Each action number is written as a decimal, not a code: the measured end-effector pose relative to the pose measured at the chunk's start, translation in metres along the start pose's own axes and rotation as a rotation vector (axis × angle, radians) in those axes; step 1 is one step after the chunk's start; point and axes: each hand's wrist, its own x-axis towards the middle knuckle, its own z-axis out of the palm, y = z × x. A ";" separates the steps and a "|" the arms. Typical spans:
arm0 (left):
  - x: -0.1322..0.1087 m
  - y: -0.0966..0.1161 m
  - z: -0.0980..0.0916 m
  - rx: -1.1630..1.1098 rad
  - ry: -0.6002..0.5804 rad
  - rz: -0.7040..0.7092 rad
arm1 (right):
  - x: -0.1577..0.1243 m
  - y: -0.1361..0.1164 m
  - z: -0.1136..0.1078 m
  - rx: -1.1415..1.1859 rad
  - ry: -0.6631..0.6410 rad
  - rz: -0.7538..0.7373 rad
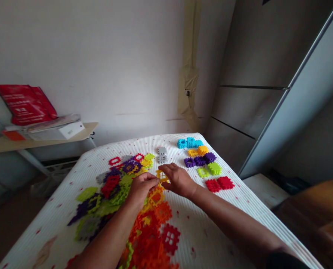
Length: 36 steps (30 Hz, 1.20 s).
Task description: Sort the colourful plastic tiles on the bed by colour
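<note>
- We pinch one yellow tile [161, 175] between our left hand [142, 188] and right hand [178, 180], the fingers of both closed on it.
- The tile hovers just above the far edge of the mixed pile [118, 194].
- Sorted stacks [200, 161] lie right of that pile.

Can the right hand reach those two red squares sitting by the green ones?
Probably yes. The right hand rests near the red squares, and only bare white cover lies between them; nothing stands in the way. Its fingers are at a yellow piece, though.
</note>
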 end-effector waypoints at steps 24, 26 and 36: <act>-0.015 -0.054 -0.066 0.965 -0.020 0.442 | 0.036 0.197 -0.034 -0.453 -0.499 0.502; -0.016 -0.054 -0.066 0.959 -0.013 0.440 | 0.035 0.197 -0.032 -0.455 -0.503 0.501; -0.021 -0.044 -0.062 0.988 -0.046 0.391 | 0.035 0.194 -0.031 -0.436 -0.394 0.482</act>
